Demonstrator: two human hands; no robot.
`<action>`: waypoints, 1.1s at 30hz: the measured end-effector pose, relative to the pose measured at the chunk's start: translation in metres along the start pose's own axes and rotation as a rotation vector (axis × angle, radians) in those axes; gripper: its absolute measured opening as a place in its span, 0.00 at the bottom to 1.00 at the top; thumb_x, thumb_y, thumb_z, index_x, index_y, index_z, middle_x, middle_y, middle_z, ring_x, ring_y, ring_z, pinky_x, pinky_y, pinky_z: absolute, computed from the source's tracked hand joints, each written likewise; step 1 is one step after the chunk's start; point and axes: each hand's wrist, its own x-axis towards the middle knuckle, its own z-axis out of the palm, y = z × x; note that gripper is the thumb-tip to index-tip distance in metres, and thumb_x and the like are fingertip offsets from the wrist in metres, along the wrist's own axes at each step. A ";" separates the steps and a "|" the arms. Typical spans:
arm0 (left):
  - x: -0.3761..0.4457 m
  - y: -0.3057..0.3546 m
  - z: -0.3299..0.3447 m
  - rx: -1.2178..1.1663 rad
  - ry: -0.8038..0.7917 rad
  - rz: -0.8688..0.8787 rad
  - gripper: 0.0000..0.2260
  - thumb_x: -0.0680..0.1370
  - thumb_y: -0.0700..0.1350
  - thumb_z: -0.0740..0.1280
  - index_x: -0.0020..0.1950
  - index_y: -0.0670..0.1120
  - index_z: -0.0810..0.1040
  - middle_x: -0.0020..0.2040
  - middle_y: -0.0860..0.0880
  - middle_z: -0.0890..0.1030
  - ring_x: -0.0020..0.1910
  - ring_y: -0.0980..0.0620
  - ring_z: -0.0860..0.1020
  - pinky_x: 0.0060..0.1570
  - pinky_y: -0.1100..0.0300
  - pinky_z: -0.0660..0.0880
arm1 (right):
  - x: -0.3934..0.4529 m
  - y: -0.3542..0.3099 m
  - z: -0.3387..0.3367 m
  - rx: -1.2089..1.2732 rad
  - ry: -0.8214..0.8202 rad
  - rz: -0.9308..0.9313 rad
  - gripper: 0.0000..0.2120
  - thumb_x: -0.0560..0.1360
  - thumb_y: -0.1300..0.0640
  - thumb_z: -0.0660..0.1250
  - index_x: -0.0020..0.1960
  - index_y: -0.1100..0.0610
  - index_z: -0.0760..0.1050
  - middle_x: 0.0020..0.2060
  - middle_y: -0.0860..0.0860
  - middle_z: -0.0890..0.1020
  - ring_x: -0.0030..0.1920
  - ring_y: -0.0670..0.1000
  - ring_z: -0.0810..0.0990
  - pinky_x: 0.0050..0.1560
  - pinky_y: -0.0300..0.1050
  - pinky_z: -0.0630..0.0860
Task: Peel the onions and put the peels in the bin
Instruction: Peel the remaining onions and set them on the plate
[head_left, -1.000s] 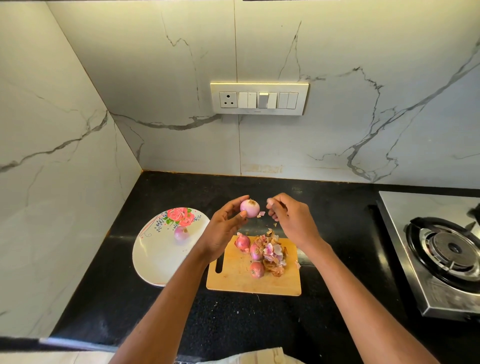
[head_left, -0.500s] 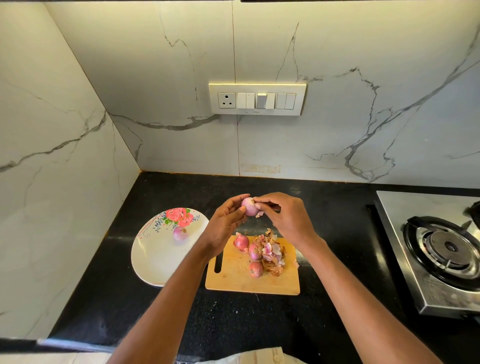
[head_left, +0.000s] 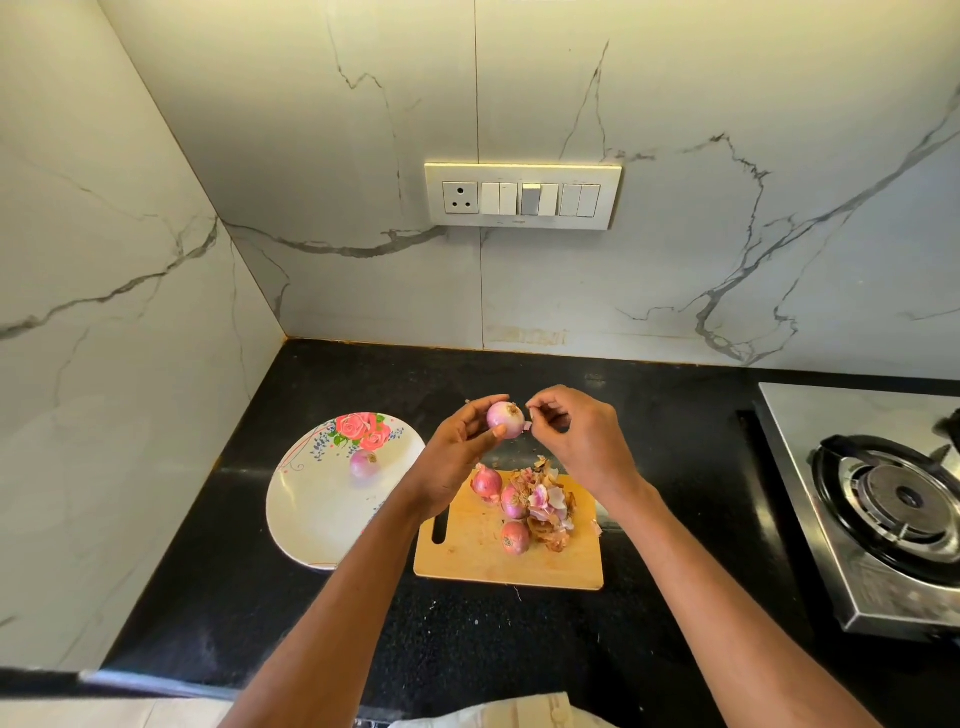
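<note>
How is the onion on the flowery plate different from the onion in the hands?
The onion on the plate lies by itself, untouched, on the flowered plate; the held onion is up in the air, gripped by the left hand.

The right hand pinches a bit of skin beside the held onion; nobody is picking at the plate onion.

Both are small, round and pale pinkish purple.

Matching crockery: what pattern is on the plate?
White plate with pink roses, head view.

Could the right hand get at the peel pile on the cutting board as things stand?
Probably yes: the right hand hovers just above the peel pile, nothing between, though it pinches a peel scrap first.
</note>
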 end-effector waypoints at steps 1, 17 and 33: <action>0.000 0.001 -0.001 -0.017 0.002 -0.001 0.17 0.82 0.42 0.66 0.70 0.53 0.74 0.68 0.48 0.77 0.68 0.49 0.76 0.72 0.49 0.71 | 0.001 0.002 0.000 0.012 -0.001 0.046 0.07 0.77 0.61 0.73 0.55 0.56 0.82 0.46 0.48 0.85 0.44 0.41 0.82 0.47 0.26 0.76; 0.002 0.005 -0.001 -0.188 0.042 -0.015 0.18 0.80 0.41 0.67 0.70 0.46 0.72 0.65 0.45 0.79 0.64 0.48 0.79 0.69 0.52 0.74 | 0.007 -0.012 -0.005 0.098 -0.107 -0.009 0.12 0.76 0.58 0.75 0.59 0.55 0.83 0.52 0.47 0.85 0.49 0.40 0.82 0.51 0.27 0.76; 0.001 0.002 0.007 -0.098 0.027 -0.021 0.13 0.84 0.41 0.63 0.68 0.47 0.73 0.64 0.47 0.79 0.63 0.49 0.80 0.59 0.61 0.78 | 0.001 -0.004 0.002 -0.054 -0.037 -0.100 0.06 0.75 0.61 0.75 0.50 0.59 0.81 0.44 0.52 0.85 0.43 0.48 0.84 0.41 0.43 0.83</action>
